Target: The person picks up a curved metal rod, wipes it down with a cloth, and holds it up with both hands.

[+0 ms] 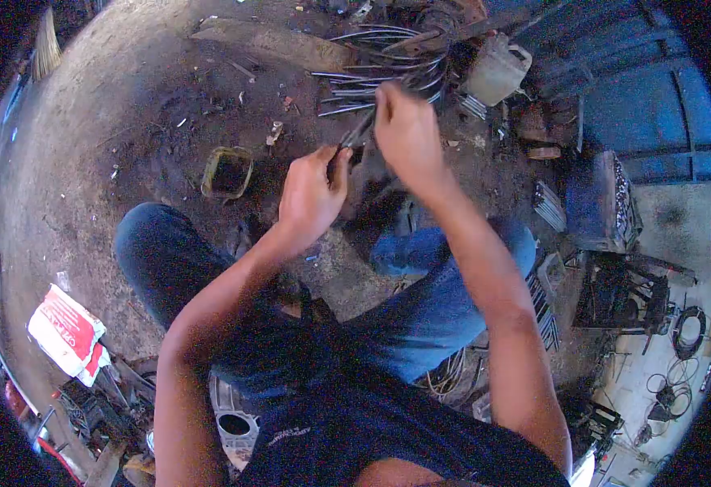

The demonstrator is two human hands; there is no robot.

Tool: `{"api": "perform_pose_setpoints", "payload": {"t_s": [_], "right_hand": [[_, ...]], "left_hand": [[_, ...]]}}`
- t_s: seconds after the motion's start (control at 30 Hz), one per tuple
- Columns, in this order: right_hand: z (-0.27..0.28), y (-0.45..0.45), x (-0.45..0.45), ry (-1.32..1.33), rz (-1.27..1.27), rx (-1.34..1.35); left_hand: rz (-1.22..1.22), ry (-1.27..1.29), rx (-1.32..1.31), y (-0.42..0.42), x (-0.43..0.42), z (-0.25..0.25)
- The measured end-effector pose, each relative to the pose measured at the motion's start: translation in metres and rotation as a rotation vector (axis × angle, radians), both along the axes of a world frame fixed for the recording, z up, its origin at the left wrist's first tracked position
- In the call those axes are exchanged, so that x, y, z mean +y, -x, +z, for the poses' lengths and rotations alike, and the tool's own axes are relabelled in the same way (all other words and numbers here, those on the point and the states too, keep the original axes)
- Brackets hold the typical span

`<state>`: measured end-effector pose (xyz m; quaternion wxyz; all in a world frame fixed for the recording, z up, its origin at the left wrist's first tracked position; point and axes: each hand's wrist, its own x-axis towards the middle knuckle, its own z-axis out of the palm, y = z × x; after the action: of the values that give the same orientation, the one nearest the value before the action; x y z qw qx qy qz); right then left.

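Observation:
My left hand point(313, 193) is closed, with thumb and fingers pinching a thin dark metal rod point(361, 128) in front of me. Close by on the right, my right hand point(411, 134) is curled at the rod's upper end; blur hides exactly what its fingers grip. Just beyond the hands lies a pile of curved metal rods point(388, 36) on the dirty floor. A cut-open plastic container point(242, 185) with dark contents stands left of my left hand.
A whitish jerrycan point(492, 75) stands at the upper right near a blue metal wall point(631, 89). Bundled rods point(549, 206) and a blue box point(589, 199) are on the right. A red-and-white bag point(67, 333) lies left, above assorted metal parts. A broom point(45, 50) is at the far left.

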<state>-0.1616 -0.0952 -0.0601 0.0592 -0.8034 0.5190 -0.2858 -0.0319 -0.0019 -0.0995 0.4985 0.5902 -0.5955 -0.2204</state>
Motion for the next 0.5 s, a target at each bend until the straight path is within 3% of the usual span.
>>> {"api": "perform_pose_setpoints", "payload": {"t_s": [0.07, 0.17, 0.27, 0.37, 0.43, 0.5], "right_hand": [[-0.014, -0.003, 0.024, 0.023, 0.093, 0.047], [-0.001, 0.009, -0.016, -0.103, -0.039, -0.026], [-0.002, 0.004, 0.000, -0.021, -0.005, -0.013], [-0.009, -0.002, 0.022, -0.008, 0.107, -0.001], [0.001, 0.010, -0.008, -0.090, -0.032, -0.015], [0.004, 0.014, -0.014, 0.041, 0.018, -0.058]], "left_hand": [[-0.034, -0.210, -0.065, -0.003, 0.005, 0.003], [0.014, -0.119, -0.039, 0.004, 0.006, -0.008], [0.036, -0.027, -0.011, 0.004, 0.003, -0.009], [-0.030, -0.157, -0.093, -0.001, 0.009, -0.009], [-0.002, -0.149, -0.103, 0.002, 0.010, -0.005], [0.028, -0.122, -0.110, 0.004, 0.011, -0.003]]}}
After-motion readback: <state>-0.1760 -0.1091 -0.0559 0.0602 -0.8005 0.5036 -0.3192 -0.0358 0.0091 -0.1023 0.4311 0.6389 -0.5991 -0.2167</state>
